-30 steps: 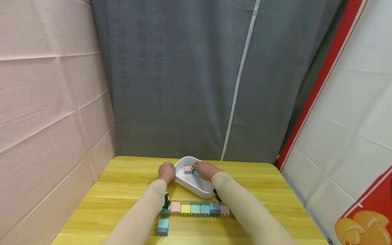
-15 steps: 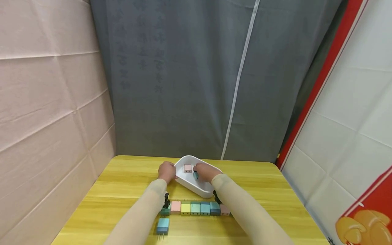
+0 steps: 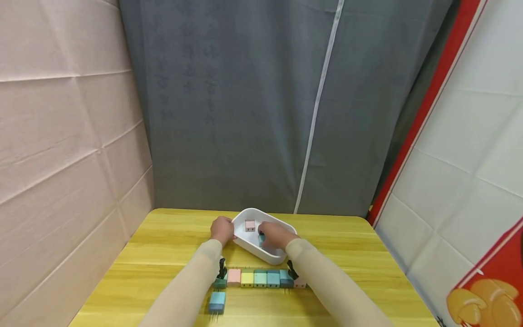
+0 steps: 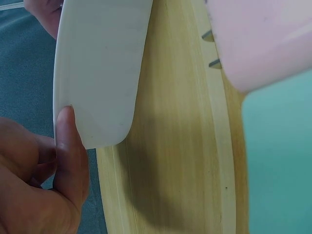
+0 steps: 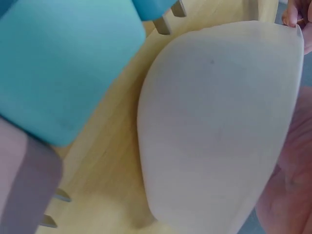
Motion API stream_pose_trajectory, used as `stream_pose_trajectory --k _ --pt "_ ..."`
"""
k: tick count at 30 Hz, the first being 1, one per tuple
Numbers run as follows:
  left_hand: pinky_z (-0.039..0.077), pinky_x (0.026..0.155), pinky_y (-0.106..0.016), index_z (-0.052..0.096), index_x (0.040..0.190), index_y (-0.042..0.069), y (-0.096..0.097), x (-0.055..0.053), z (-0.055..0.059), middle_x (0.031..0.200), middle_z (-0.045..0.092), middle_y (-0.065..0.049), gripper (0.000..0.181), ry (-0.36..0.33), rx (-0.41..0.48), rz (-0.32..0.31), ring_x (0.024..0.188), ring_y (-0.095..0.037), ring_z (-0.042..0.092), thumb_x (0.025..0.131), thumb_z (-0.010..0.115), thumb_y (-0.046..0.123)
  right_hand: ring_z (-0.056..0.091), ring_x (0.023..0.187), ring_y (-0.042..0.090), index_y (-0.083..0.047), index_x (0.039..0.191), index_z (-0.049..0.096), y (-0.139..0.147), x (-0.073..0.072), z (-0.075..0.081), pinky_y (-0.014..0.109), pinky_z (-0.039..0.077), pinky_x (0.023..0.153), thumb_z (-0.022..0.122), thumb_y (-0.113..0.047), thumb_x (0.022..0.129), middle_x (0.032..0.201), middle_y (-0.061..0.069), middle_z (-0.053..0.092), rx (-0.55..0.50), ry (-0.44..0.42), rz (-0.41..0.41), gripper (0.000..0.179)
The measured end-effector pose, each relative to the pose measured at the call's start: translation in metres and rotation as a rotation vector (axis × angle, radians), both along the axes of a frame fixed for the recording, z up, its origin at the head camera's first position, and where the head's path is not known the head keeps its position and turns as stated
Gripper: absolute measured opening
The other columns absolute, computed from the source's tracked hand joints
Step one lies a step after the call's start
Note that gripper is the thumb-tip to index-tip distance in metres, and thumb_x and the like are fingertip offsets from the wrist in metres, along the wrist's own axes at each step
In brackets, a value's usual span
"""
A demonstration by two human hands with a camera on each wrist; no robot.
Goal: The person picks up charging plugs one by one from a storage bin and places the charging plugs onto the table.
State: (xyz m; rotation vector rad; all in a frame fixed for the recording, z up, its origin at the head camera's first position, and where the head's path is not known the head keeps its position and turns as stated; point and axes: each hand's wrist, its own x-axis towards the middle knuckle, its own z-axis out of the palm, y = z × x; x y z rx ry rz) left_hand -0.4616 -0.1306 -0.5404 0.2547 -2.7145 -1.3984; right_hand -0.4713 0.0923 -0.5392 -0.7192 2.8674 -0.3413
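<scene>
My left hand (image 3: 222,229) grips the near-left rim of a white plastic tray (image 3: 254,248). In the left wrist view the thumb (image 4: 72,151) lies along the tray's outer wall, with the fingers curled behind the rim. My right hand (image 3: 278,235) reaches inside the tray and pinches a small teal block (image 3: 261,239), partly covered by the fingers. Beside it in the tray sits a pink block (image 3: 250,225) with two dark holes. In the right wrist view the tray wall hides most of the right hand (image 5: 287,190).
A row of pink, yellow, teal and blue blocks (image 3: 260,279) with thin metal prongs runs across the wooden table (image 3: 163,254), in front of the tray. One separate blue block (image 3: 217,302) lies nearer me. A grey curtain (image 3: 245,113) hangs behind the table.
My right hand has shifted slightly right and down inside the tray, and the teal block has turned from slanted to more upright. The left hand keeps its grip on the tray.
</scene>
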Motion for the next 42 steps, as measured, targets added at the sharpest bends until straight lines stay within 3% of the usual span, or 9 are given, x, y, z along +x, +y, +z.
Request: stream_pose_trajectory --k 5,11,17,20,26,31,36,42 --pt "0.061 0.050 -0.023 0.077 0.125 -0.011 0.001 0.000 -0.001 0.116 0.076 -0.029 0.032 -0.005 0.002 0.000 0.062 -0.018 0.071 0.102 0.056 -0.002 0.060 0.092 0.012 -0.012 0.130 0.077 0.003 0.005 0.000 0.032 0.060 0.096 0.094 -0.027 0.092 0.107 -0.007 0.069 -0.021 0.017 -0.007 0.044" --pt "0.061 0.050 -0.023 0.077 0.122 -0.012 0.002 0.001 0.000 0.114 0.077 -0.029 0.031 0.004 -0.025 -0.007 0.061 -0.019 0.072 0.103 0.056 -0.001 0.060 0.091 0.013 -0.012 0.128 0.076 0.007 0.008 0.007 0.032 0.059 0.091 0.092 -0.032 0.093 0.106 -0.005 0.067 -0.058 0.067 -0.010 0.043" --pt "0.061 0.050 -0.023 0.077 0.123 -0.012 0.002 0.001 0.002 0.115 0.076 -0.029 0.032 0.000 -0.012 -0.004 0.060 -0.018 0.071 0.103 0.055 -0.001 0.063 0.101 0.016 -0.011 0.139 0.071 0.008 0.019 0.022 0.040 0.062 0.104 0.087 -0.033 0.098 0.123 0.000 0.069 -0.148 0.095 -0.051 0.049" --pt "0.061 0.051 -0.023 0.076 0.124 -0.012 0.002 0.002 0.004 0.117 0.076 -0.030 0.031 -0.003 -0.011 -0.006 0.061 -0.018 0.071 0.104 0.056 -0.001 0.064 0.103 0.018 -0.010 0.141 0.070 0.008 0.027 0.031 0.042 0.063 0.106 0.087 -0.032 0.098 0.123 0.001 0.067 -0.201 0.096 -0.055 0.051" --pt "0.060 0.051 -0.022 0.076 0.126 -0.012 0.002 0.002 0.004 0.118 0.076 -0.030 0.032 -0.007 -0.017 -0.006 0.060 -0.016 0.071 0.105 0.055 0.000 0.062 0.104 0.015 -0.010 0.139 0.071 0.009 0.046 0.041 0.039 0.063 0.103 0.087 -0.032 0.097 0.125 0.000 0.066 -0.243 0.165 0.030 0.050" --pt "0.060 0.049 -0.022 0.077 0.123 -0.012 0.003 0.002 0.003 0.114 0.077 -0.030 0.032 0.006 -0.011 -0.004 0.058 -0.017 0.070 0.104 0.055 0.000 0.059 0.099 0.011 -0.010 0.136 0.071 0.007 0.071 0.041 0.028 0.060 0.092 0.086 -0.030 0.098 0.121 -0.002 0.065 -0.259 0.223 0.135 0.045" --pt "0.059 0.049 -0.022 0.078 0.122 -0.011 0.003 0.002 0.002 0.112 0.077 -0.029 0.031 0.011 -0.005 0.000 0.060 -0.018 0.070 0.103 0.056 0.000 0.058 0.094 0.007 -0.011 0.135 0.072 0.002 0.096 0.041 0.021 0.056 0.083 0.086 -0.030 0.098 0.119 -0.005 0.063 -0.282 0.218 0.186 0.044" --pt "0.059 0.049 -0.023 0.078 0.120 -0.011 0.003 0.004 0.003 0.107 0.077 -0.028 0.030 0.018 -0.005 -0.001 0.060 -0.019 0.071 0.102 0.057 -0.001 0.058 0.091 0.004 -0.017 0.133 0.071 -0.003 0.116 0.039 0.017 0.055 0.079 0.085 -0.030 0.099 0.117 -0.009 0.061 -0.293 0.183 0.216 0.039"
